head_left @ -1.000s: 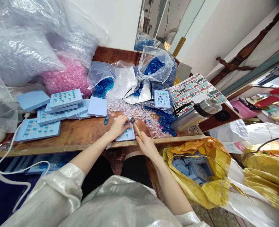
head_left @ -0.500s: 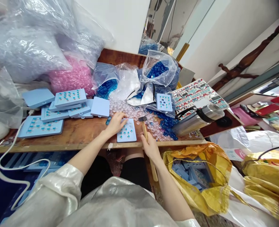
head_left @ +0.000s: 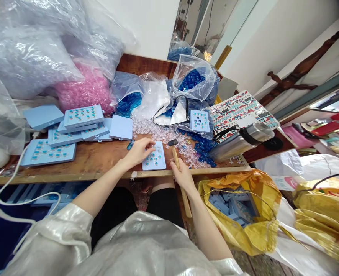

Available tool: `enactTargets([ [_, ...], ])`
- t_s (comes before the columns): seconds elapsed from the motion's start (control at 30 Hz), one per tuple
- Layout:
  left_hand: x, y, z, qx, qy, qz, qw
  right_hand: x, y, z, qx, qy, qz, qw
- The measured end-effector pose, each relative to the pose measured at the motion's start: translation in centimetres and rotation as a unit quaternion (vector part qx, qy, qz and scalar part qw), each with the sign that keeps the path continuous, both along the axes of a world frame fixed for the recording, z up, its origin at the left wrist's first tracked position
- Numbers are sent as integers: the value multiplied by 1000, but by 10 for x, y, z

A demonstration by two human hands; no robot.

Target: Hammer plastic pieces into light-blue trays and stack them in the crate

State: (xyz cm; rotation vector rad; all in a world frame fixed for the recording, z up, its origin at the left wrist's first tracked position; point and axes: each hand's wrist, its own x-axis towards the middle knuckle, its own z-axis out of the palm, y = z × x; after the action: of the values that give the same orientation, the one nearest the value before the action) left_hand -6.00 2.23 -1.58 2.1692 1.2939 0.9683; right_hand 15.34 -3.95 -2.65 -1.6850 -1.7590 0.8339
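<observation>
- My right hand [head_left: 182, 174] is gripping the hammer [head_left: 175, 154].
- My left hand [head_left: 139, 151] is partly covering the blue panel [head_left: 158, 159]; whether fingers are pinching, I cannot tell.
- This panel is lying by the tabletop's [head_left: 100, 161] front edge.

Top [head_left: 129, 245]: silvery off-white, loose cut, satin-like sheen, soft creases across front. Left sleeve [head_left: 63, 230], at left side of top: same cloth, bunched in thick folds, edge near elbow. Right sleeve [head_left: 226, 265], at right side of top: same glossy cloth, only short strip in view. Left hand [head_left: 140, 151], right hand [head_left: 183, 176], both beyond top: bare. Legwear [head_left: 166, 207], just past top's front edge: black, matte; bare right knee [head_left: 163, 183] past hem.
</observation>
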Motion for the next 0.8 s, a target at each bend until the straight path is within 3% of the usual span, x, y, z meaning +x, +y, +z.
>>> enactTargets([
  [0.1, 7, -9, -6, 14, 49, -22, 998, 0, -1, 0, -4, 2, -3, 1000],
  [0.3, 4, -11, -20, 56, 101, 0, 993, -1, -3, 2, 0, 5, -3, 1000],
  [0.57, -7, -8, -14, 35, 76, -80, 993, -1, 0, 0, -2, 4, 3, 1000],
  [0.8, -4, -8, -13, 15, 50, -64, 997, -2, -4, 2, 3, 7, 5, 1000],
])
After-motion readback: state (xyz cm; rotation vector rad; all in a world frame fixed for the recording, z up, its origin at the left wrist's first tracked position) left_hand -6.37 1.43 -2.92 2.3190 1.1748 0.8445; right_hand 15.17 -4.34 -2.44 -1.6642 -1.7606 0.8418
